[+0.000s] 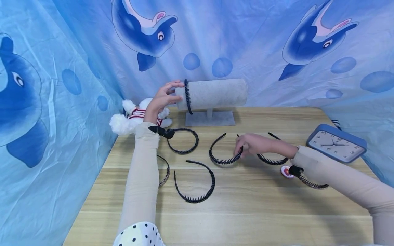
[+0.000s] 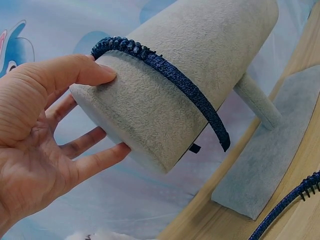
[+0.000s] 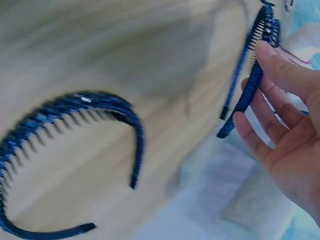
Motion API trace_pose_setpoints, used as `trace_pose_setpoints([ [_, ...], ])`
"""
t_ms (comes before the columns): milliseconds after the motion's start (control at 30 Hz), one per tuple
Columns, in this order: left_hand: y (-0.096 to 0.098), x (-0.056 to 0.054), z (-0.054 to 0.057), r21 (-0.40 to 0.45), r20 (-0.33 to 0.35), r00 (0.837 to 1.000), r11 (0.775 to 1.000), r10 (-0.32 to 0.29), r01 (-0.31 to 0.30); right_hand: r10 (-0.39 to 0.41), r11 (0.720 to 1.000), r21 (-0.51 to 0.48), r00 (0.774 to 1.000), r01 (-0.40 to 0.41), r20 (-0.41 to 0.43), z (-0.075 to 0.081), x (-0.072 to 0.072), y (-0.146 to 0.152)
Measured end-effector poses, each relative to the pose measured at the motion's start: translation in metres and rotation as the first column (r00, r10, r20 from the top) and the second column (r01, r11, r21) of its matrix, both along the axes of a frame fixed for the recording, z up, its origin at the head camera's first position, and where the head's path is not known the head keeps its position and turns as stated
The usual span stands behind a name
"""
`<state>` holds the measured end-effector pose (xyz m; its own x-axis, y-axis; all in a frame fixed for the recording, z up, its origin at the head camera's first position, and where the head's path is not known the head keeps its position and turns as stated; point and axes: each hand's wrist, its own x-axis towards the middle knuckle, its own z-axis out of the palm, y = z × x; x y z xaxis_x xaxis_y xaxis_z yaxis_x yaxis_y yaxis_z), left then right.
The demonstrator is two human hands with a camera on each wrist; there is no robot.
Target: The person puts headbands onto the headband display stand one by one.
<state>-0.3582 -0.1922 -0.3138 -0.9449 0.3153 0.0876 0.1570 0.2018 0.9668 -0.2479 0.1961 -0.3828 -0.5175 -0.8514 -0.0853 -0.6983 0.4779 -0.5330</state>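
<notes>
A grey, fabric-covered cylindrical headband stand [image 1: 218, 93] stands at the back of the table, with a dark beaded headband [image 1: 187, 97] over its left end. My left hand [image 2: 45, 125] holds that end, thumb on the cylinder beside the headband and fingers against its end. On the table, my right hand [image 1: 253, 143] pinches one side of a black toothed headband [image 3: 252, 85] between thumb and fingers. Just right of it lies another toothed headband [image 1: 274, 161], seen large in the right wrist view. The right fingertips are partly hidden in the head view.
More headbands lie around: one by the left wrist [image 1: 184, 150], one in front [image 1: 200, 198], one beside the left forearm [image 1: 166, 177], one partly under the right forearm [image 1: 314, 185]. A white plush toy [image 1: 121, 123], a blue clock [image 1: 337, 142] and a small round badge [image 1: 287, 172] are also there.
</notes>
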Motion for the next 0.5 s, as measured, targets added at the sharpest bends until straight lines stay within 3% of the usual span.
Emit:
trace_pose_setpoints([
  [267, -0.001, 0.002, 0.001, -0.006, -0.001, 1.000, 1.000, -0.001, 0.001, 0.010, 1.000, 0.003, 0.999, -0.010, 0.034, 0.028, -0.004, -0.009],
  [500, 0.000, 0.002, 0.002, -0.012, -0.002, 1.000, 1.000, -0.004, 0.004, 0.014, 1.000, -0.017, 0.996, -0.012, 0.089, 0.035, -0.012, -0.011],
])
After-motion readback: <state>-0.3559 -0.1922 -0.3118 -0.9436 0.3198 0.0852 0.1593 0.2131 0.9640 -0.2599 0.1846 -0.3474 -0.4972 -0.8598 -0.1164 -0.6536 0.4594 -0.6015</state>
